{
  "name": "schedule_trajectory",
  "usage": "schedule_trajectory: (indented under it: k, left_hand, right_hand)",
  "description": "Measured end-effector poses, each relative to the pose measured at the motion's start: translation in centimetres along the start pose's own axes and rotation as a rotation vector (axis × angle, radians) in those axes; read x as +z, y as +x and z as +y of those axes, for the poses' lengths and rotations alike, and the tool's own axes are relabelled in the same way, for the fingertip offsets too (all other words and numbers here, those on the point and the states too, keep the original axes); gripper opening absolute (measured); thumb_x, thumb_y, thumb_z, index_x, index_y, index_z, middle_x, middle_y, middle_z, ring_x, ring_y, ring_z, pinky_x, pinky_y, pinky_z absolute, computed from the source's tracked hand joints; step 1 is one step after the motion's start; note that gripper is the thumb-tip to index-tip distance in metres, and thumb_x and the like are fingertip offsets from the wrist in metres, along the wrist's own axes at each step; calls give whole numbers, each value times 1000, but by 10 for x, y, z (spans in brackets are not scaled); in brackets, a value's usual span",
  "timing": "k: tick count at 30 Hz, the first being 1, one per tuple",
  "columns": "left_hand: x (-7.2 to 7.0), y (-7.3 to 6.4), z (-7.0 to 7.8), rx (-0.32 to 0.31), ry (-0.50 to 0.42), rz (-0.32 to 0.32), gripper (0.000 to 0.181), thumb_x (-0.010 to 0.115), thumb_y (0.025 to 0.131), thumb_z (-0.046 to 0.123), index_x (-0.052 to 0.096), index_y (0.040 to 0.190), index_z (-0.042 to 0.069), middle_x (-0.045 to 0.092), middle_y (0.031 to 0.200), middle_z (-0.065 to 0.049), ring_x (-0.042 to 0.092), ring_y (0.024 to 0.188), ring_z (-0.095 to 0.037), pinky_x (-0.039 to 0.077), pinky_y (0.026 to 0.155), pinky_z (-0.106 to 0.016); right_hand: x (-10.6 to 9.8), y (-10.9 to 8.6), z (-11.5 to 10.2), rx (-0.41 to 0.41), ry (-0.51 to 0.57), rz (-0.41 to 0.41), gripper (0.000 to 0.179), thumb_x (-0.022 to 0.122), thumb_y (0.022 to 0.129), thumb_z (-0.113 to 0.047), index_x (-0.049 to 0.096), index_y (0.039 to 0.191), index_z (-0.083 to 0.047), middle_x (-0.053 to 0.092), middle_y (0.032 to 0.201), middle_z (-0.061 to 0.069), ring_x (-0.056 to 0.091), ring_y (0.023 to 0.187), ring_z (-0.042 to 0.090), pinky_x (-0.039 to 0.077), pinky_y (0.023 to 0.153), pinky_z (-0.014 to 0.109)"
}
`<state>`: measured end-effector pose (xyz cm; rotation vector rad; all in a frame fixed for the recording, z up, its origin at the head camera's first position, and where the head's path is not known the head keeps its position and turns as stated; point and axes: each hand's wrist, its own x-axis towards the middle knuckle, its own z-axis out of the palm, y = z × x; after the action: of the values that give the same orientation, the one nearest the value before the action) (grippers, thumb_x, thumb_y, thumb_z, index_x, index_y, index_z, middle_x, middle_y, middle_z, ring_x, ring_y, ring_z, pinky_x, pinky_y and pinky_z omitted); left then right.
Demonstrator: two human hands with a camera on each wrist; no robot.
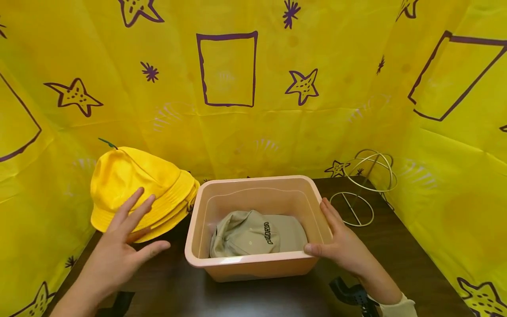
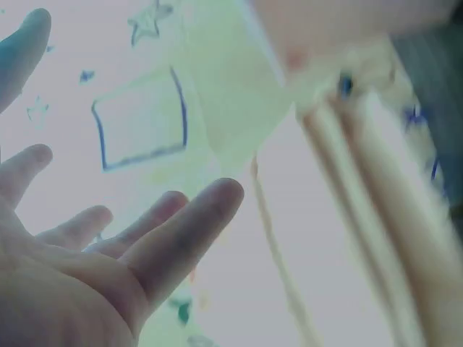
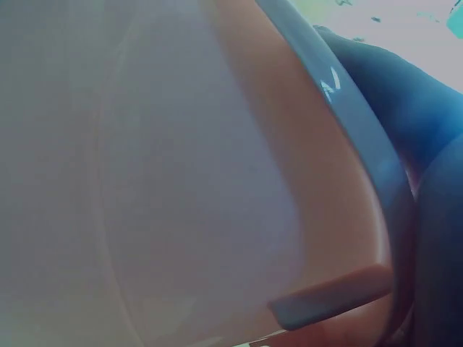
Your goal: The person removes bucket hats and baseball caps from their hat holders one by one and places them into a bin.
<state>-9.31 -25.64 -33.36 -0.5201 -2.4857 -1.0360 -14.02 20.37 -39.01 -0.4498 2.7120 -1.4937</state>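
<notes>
A pink-beige plastic basin [image 1: 261,269] stands on the dark table, with a khaki baseball cap [image 1: 243,235] lying inside it, dark lettering on its front. My right hand [image 1: 343,244] grips the basin's front right corner, thumb on the front rim and fingers along the right side. In the right wrist view the basin wall [image 3: 181,181] fills most of the picture, with dark fingers [image 3: 394,101] outside the rim. To the left, a stack of yellow bucket hats [image 1: 130,176] carries a green stem on top. My left hand [image 1: 112,253] is spread in front of it, holding nothing.
A wire stand [image 1: 351,209] of looped rings is at the back right of the table [image 1: 400,255]. Yellow cloth walls [image 1: 253,132] with purple stars and frames enclose the back and both sides. Black straps [image 1: 348,293] show near the right wrist.
</notes>
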Motion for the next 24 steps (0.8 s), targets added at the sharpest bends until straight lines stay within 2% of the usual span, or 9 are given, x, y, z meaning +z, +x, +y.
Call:
schedule_trajectory:
  k: [3,11,14,15,17,18,20,21,24]
  left_hand:
    - [-22,8,-10,8,10,19,97,87,72,-5,41,154,17,14,163,-1,38,124,9,42,82,-6]
    - [-73,32,-43,22,-16,-2,85,78,78,-14,42,152,9,4,164,-2,36,127,1,43,80,-6]
    - [-90,44,-53,-12,45,-6,78,76,83,-8,42,152,9,0,165,-1,34,138,-24,44,72,-5]
    - [-96,48,-55,-28,85,-8,77,77,85,-4,42,152,10,-2,165,0,30,141,-32,47,78,-11]
    - [-104,57,-60,-55,157,-16,73,77,87,3,43,152,9,-4,165,-2,16,142,-49,46,96,-34]
    - [-108,61,-63,-71,186,-23,72,77,88,7,42,151,9,-5,165,-2,5,140,-57,40,102,-50]
    - [-113,70,-67,-106,227,-43,70,76,90,13,42,152,8,-8,165,-3,-2,142,-56,22,100,-74]
    - [-114,74,-69,-127,245,-56,70,76,91,17,42,152,8,-9,165,-3,-5,143,-54,15,94,-81]
    - [-118,87,-76,-179,265,-103,67,73,94,25,43,151,7,-11,165,-4,-7,142,-54,10,97,-80]
  right_hand:
    - [-2,-3,-1,-1,-3,0,119,90,72,-29,14,160,-4,3,166,10,8,146,44,17,106,67]
    - [-3,-8,1,-6,13,4,118,89,72,-28,13,160,-4,4,165,11,9,145,45,19,105,67]
    - [-3,-9,2,-4,20,6,117,89,73,-28,13,160,-5,3,165,10,8,145,45,19,105,68]
    - [-3,-10,2,-6,23,6,117,89,73,-27,13,160,-6,3,165,10,9,145,45,19,105,68]
    - [-2,-10,2,-5,29,6,117,89,73,-26,13,160,-6,3,165,9,9,145,45,19,105,68]
    - [-2,-10,2,-6,28,7,117,89,73,-26,13,160,-6,3,165,9,9,145,45,19,105,68]
    - [-2,-10,2,-9,26,9,116,89,73,-26,14,160,-6,3,166,9,10,145,45,20,105,67]
    - [-2,-10,2,-11,25,11,116,89,73,-26,14,160,-6,4,166,9,10,144,45,20,105,67]
    - [-2,-10,2,-13,15,18,116,89,73,-27,15,160,-6,4,165,9,11,144,45,21,104,67]
